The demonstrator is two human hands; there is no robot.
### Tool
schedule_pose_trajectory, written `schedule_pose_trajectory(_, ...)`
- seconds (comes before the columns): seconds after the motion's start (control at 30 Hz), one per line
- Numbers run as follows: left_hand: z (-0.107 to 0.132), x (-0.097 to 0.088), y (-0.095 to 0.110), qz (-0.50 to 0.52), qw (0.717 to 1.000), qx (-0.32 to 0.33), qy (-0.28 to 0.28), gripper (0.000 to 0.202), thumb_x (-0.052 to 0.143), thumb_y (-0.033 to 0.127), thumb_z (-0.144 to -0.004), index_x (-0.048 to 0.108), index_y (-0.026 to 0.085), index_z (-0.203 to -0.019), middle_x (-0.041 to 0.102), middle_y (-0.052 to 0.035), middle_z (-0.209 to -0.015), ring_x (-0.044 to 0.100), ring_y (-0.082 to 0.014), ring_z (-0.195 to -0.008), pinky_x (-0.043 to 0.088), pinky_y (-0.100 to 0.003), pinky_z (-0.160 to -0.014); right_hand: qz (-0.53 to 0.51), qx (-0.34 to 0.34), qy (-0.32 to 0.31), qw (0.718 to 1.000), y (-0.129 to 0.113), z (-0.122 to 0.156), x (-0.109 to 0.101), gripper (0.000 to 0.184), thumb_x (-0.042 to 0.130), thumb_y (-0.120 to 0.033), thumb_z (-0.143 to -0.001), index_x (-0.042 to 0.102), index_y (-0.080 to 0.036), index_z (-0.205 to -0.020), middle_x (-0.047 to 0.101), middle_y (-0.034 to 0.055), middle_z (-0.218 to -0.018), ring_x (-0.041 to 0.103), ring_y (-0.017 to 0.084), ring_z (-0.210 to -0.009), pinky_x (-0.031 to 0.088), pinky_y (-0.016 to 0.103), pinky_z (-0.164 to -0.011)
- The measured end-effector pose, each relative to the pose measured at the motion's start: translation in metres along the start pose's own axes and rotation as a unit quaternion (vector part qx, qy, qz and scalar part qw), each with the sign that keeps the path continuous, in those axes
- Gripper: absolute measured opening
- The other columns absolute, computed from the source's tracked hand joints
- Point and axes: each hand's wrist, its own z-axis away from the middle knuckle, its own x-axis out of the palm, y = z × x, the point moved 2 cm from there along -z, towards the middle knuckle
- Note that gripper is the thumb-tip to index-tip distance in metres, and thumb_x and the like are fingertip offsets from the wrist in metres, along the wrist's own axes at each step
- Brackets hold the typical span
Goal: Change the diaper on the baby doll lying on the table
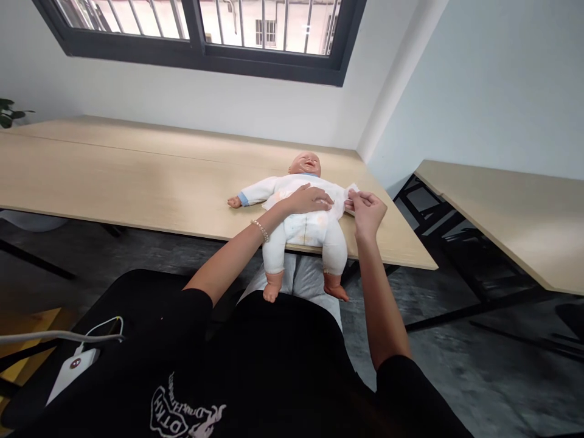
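Observation:
A baby doll [296, 182] in a white suit with blue cuffs lies on its back, its feet hanging past the table's front edge. Around its hips is a white diaper [306, 229] with faint pastel prints. My left hand [310, 199] rests flat across the doll's belly, over the diaper's upper front, fingers extended. On the doll's right-hand side in view, my right hand [368, 212] pinches a thin white flap, seemingly the diaper's side tab [352, 189], drawn outward. The doll's far hand is hidden behind my right hand.
The pale wooden table [137, 176] runs left along the wall under a barred window [274, 30]. A second table [511, 213] stands to the right across a gap. A white power bank [75, 368] with a cable lies on the black chair at lower left.

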Motion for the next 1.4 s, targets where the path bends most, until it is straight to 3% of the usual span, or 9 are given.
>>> schedule_pose_trajectory(0.13, -0.002, 0.001, -0.002, 0.01, 0.999, -0.019, 0.038, 0.037, 0.057, 0.04, -0.093, 0.06, 0.02, -0.124, 0.071, -0.0044, -0.126, 0.062, -0.0245, -0.119, 0.02, -0.051, -0.123, 0.094, -0.058, -0.055, 0.992, -0.017, 0.008, 0.026, 0.024, 0.072, -0.04, -0.08, 0.061, -0.018, -0.08, 0.069, 0.0048, -0.074, 0.068, 0.02, -0.069, 0.061, 0.034, -0.069)
schedule_pose_trajectory(0.33, -0.007, 0.002, -0.015, 0.16, 0.98, 0.043, 0.115, 0.019, 0.062, 0.029, -0.083, 0.058, 0.014, -0.094, 0.071, -0.0114, -0.106, 0.065, -0.0236, -0.104, 0.049, -0.038, -0.098, 0.166, -0.11, -0.117, 0.973, -0.026, 0.025, 0.039, 0.026, 0.063, -0.043, -0.088, 0.069, -0.018, -0.082, 0.075, 0.009, -0.084, 0.071, 0.025, -0.078, 0.059, 0.038, -0.076)
schedule_pose_trajectory(0.43, -0.008, 0.0, -0.025, 0.239, 0.96, 0.039, 0.142, 0.023, 0.067, 0.029, -0.076, 0.056, 0.014, -0.09, 0.07, -0.0097, -0.099, 0.065, -0.021, -0.099, 0.05, -0.035, -0.094, 0.234, -0.135, -0.14, 0.952, -0.032, 0.028, 0.044, 0.026, 0.061, -0.04, -0.09, 0.071, -0.019, -0.081, 0.075, 0.0097, -0.086, 0.071, 0.027, -0.081, 0.057, 0.041, -0.083)
schedule_pose_trajectory(0.57, -0.008, -0.001, -0.032, 0.232, 0.959, 0.011, 0.161, 0.021, 0.065, 0.028, -0.072, 0.058, 0.014, -0.085, 0.069, -0.0086, -0.095, 0.063, -0.0194, -0.095, 0.05, -0.036, -0.093, 0.3, -0.137, -0.163, 0.93, -0.036, 0.029, 0.052, 0.023, 0.061, -0.035, -0.091, 0.072, -0.019, -0.08, 0.075, 0.0099, -0.09, 0.069, 0.027, -0.085, 0.053, 0.041, -0.088)
schedule_pose_trajectory(0.77, -0.006, 0.002, -0.03, 0.233, 0.955, 0.046, 0.177, 0.016, 0.062, 0.023, -0.072, 0.06, 0.013, -0.085, 0.068, -0.0064, -0.09, 0.061, -0.0168, -0.087, 0.05, -0.034, -0.087, 0.342, -0.146, -0.161, 0.914, -0.034, 0.033, 0.054, 0.022, 0.059, -0.03, -0.092, 0.073, -0.018, -0.08, 0.075, 0.0088, -0.09, 0.067, 0.025, -0.084, 0.048, 0.036, -0.084)
schedule_pose_trajectory(0.97, -0.007, 0.002, -0.03, 0.261, 0.941, 0.088, 0.195, 0.012, 0.062, 0.016, -0.071, 0.065, 0.013, -0.082, 0.068, -0.0045, -0.083, 0.061, -0.0161, -0.082, 0.048, -0.029, -0.078, 0.434, -0.2, -0.181, 0.859, -0.03, 0.037, 0.056, 0.038, 0.045, -0.032, -0.101, 0.074, -0.014, -0.084, 0.074, 0.0129, -0.093, 0.065, 0.026, -0.087, 0.044, 0.034, -0.078)
schedule_pose_trajectory(1.13, -0.008, 0.003, -0.03, 0.26, 0.941, 0.102, 0.19, 0.009, 0.059, 0.012, -0.07, 0.064, 0.013, -0.078, 0.067, -0.0038, -0.076, 0.06, -0.0161, -0.075, 0.048, -0.029, -0.073, 0.436, -0.253, -0.228, 0.833, -0.03, 0.042, 0.06, 0.045, 0.036, -0.032, -0.105, 0.074, -0.014, -0.088, 0.074, 0.0128, -0.1, 0.064, 0.026, -0.091, 0.044, 0.034, -0.079)
schedule_pose_trajectory(1.3, -0.009, 0.004, -0.026, 0.275, 0.94, 0.094, 0.177, 0.011, 0.056, 0.011, -0.071, 0.063, 0.013, -0.08, 0.068, -0.0053, -0.079, 0.061, -0.0166, -0.077, 0.05, -0.031, -0.076, 0.407, -0.249, -0.263, 0.838, -0.029, 0.042, 0.062, 0.046, 0.036, -0.037, -0.105, 0.069, -0.016, -0.08, 0.073, 0.0105, -0.091, 0.065, 0.025, -0.083, 0.045, 0.033, -0.075)
schedule_pose_trajectory(1.4, 0.001, -0.007, -0.02, 0.255, 0.947, 0.083, 0.177, 0.014, 0.062, 0.014, -0.072, 0.065, 0.013, -0.085, 0.069, -0.0062, -0.085, 0.063, -0.0187, -0.082, 0.051, -0.033, -0.081, 0.317, -0.237, -0.279, 0.875, -0.03, 0.041, 0.055, 0.044, 0.038, -0.041, -0.104, 0.072, -0.016, -0.09, 0.075, 0.0101, -0.096, 0.068, 0.025, -0.088, 0.05, 0.036, -0.082)
